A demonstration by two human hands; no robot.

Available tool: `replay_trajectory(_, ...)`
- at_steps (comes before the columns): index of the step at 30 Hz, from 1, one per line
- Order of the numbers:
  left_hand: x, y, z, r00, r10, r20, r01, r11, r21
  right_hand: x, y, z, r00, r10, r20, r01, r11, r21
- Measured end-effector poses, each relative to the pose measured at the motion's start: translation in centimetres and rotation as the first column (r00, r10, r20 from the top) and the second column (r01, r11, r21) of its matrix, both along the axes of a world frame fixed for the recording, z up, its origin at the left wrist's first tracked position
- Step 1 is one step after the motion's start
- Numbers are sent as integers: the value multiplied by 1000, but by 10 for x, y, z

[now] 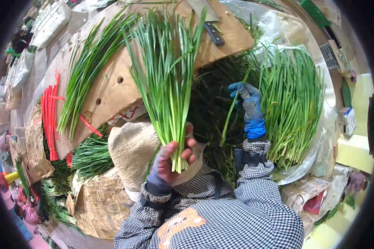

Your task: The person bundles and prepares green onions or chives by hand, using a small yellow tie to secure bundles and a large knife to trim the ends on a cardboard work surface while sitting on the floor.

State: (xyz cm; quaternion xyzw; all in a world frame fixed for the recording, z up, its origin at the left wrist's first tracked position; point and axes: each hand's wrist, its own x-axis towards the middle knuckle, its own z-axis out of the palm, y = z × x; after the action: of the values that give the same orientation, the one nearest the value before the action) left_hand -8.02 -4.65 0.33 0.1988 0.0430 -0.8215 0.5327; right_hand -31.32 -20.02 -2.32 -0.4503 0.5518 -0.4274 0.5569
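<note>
While left grip (165,166) holds lower stems (174,132), green bunch (168,79) fans beyond.

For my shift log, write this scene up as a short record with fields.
Left hand: the left hand grips a thick bunch of greens near its pale stem ends, leaves pointing away from the person
Right hand: the right hand, in a blue glove, holds a thin green stalk
Right side: a large pile of loose greens on plastic sheeting
Board: the brown board bears a knife and another bunch
Left edge: red strips by the board
</note>
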Motion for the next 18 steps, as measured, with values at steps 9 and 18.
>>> replay_trajectory(9, -10, -7, 13, 992, -35, 120, 38, 999, -21, -35, 60, -44, 789, 91, -608, -311, 912, -268)
replay_trajectory(18, -35, -6, 0, 790, 19, 613, 38, 996, -80, 71, 72, 31, 866, 369, -336, -470, 830, -300)
